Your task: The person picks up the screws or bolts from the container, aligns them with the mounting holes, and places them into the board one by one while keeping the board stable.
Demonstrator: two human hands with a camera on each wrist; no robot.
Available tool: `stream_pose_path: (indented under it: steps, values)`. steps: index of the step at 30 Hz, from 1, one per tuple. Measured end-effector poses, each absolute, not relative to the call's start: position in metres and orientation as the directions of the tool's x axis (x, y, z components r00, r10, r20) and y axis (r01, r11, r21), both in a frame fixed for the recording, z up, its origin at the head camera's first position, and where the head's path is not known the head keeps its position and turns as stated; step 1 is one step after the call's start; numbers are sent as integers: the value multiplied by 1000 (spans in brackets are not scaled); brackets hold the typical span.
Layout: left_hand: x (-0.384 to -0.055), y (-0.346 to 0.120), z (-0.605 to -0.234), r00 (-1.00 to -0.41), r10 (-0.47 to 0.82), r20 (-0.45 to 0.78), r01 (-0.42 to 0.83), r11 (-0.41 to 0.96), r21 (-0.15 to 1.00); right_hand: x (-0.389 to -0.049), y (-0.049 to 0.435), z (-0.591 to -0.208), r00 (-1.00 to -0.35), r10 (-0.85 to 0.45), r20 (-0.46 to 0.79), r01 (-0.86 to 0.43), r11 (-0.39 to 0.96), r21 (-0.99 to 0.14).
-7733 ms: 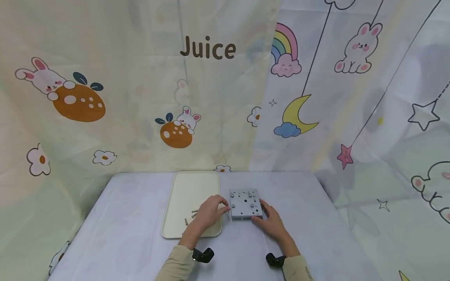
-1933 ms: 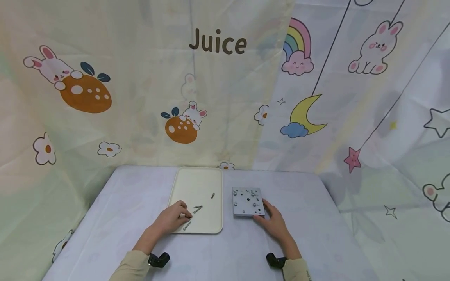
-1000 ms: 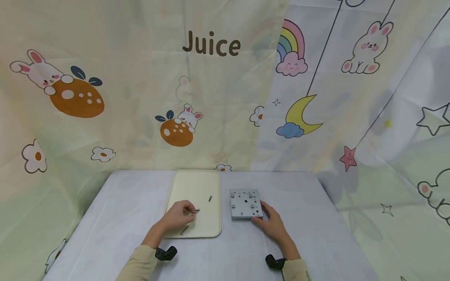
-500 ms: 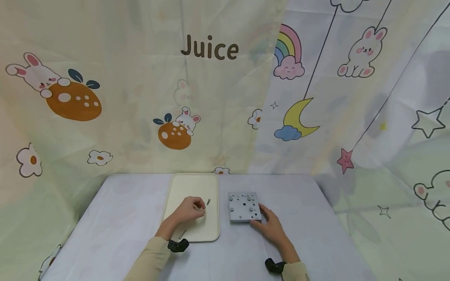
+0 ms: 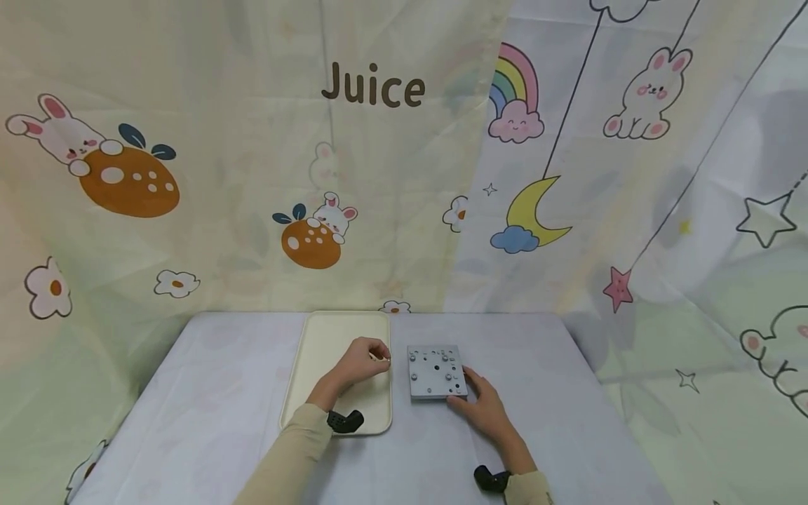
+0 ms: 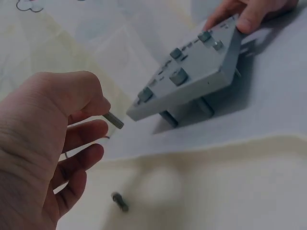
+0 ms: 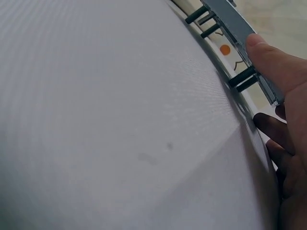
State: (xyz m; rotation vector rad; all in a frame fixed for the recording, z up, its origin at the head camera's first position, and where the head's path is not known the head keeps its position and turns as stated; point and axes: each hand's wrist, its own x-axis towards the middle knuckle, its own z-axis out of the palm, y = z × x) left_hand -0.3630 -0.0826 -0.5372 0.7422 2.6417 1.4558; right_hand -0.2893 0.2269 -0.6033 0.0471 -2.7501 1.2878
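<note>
My left hand [image 5: 358, 361] is over the right rim of the cream tray [image 5: 304, 351]. Between thumb and forefinger it pinches a screw [image 6: 113, 120], whose threaded end sticks out toward the plate. My right hand [image 5: 489, 410] holds the near right corner of a grey metal plate [image 5: 426, 382], thumb on the near edge. Several holes and socket-head screws [image 6: 179, 76] show on the plate's top. Threaded shanks [image 7: 243, 78] protrude beneath, keeping the plate raised off the cloth. A short screw [image 6: 120, 201] lies loose on the tray, below my left fingers.
White cloth covers the table [image 5: 505, 337]. A printed curtain [image 5: 404, 175] hangs behind it and at both sides. The tray lies left of the plate, with a narrow strip of cloth between them. Black wrist cameras [image 5: 346, 421] sit on both wrists.
Earlier my left hand was beside the plate, then returned to the screws on the tray. It has since pinched a screw and moved right with it. My right hand stays on the plate.
</note>
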Motion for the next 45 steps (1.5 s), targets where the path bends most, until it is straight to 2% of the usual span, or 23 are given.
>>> stream_pose_path:
  steps: [6, 15, 22, 45]
  values:
    - [-375, -68, -529, -874, 429, 226, 425, 453, 783, -290, 227, -605, -996, 19, 87, -55, 636, -770]
    - [-385, -53, -517, -882, 423, 208, 407, 463, 787, -292, 226, -600, -994, 10, 108, -78, 627, -775]
    - [-396, -42, -524, -881, 447, 153, 373, 459, 807, -290, 226, -595, -994, -7, 113, -92, 630, -771]
    - [-401, -30, -539, -889, 435, 141, 352, 455, 818, -285, 224, -598, -995, 14, 94, -66, 610, -790]
